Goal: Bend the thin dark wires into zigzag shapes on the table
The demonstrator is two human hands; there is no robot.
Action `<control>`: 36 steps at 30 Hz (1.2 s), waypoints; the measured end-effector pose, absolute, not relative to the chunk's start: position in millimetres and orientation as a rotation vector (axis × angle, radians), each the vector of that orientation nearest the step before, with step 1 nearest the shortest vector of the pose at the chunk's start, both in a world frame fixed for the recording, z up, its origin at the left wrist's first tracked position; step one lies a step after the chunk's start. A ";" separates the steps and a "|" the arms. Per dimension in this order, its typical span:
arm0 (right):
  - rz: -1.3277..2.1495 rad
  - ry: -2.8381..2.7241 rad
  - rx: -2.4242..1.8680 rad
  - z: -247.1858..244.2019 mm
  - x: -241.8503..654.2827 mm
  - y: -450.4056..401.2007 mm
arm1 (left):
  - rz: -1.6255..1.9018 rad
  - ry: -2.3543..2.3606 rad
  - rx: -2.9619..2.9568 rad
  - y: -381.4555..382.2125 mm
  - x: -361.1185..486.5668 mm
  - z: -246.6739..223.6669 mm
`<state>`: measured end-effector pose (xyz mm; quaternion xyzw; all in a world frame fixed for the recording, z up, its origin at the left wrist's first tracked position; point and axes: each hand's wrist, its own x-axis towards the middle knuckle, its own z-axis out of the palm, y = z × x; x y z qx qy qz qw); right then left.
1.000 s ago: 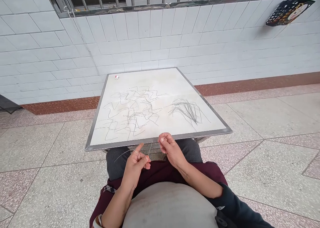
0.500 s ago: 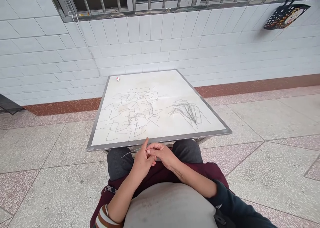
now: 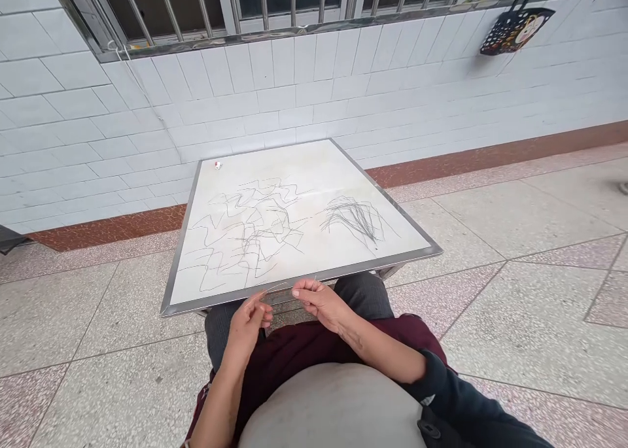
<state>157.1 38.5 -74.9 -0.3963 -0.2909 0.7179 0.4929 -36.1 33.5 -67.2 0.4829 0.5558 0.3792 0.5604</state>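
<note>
Just in front of the table's near edge, my right hand (image 3: 316,299) pinches a thin wire (image 3: 278,287) between thumb and fingers. My left hand (image 3: 249,318) is a little to the left, its fingers bent near the wire's other end; whether it grips the wire is too fine to make out. On the white table (image 3: 314,167), bent thin wires (image 3: 252,229) lie scattered over the left and middle. A denser bundle of wires (image 3: 360,219) lies on the right.
A small red and white object (image 3: 218,165) sits at the table's far left corner. Behind stands a white tiled wall (image 3: 275,101) with a barred window above. A patterned bag (image 3: 515,29) hangs at upper right. My knees are under the near edge.
My hands were together and have moved apart, the left one going left and slightly down. The view has shifted a little.
</note>
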 end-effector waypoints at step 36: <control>1.793 -0.580 -0.729 -68.5 163.5 34.0 | 0.417 1.384 2.118 16.4 -26.4 -20.8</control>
